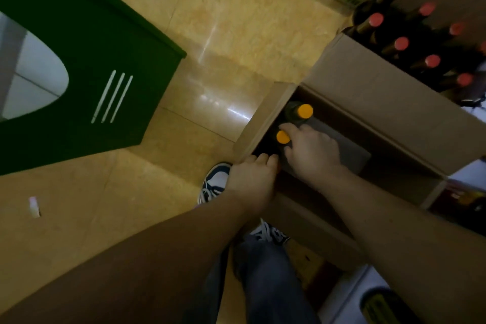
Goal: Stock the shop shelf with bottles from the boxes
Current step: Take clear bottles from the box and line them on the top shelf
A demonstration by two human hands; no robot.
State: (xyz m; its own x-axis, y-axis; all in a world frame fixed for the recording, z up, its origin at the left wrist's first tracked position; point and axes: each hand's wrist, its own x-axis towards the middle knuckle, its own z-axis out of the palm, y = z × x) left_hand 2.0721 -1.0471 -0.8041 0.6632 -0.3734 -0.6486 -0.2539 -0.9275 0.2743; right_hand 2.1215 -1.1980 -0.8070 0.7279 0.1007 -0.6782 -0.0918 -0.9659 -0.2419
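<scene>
Glass, so probably heavy and slippery: your right hand (313, 152) wraps the orange-capped bottle (283, 137) at the neck inside the cardboard box (263, 123), left hand (252, 177) grips its rim, support the base once out

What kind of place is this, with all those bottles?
Probably a shop or its stockroom: an open brown cardboard box of orange-capped dark bottles, red-capped dark bottles beside it, and a shiny tan tiled floor.

box: brown cardboard box (368, 102), lying with its flaps open.
near bottle (283, 137): dark, orange cap, standing upright in the box's left end.
far bottle (305, 111): same kind, standing just beside it.
red-capped bottles (401, 43): standing clustered beyond the box.
</scene>
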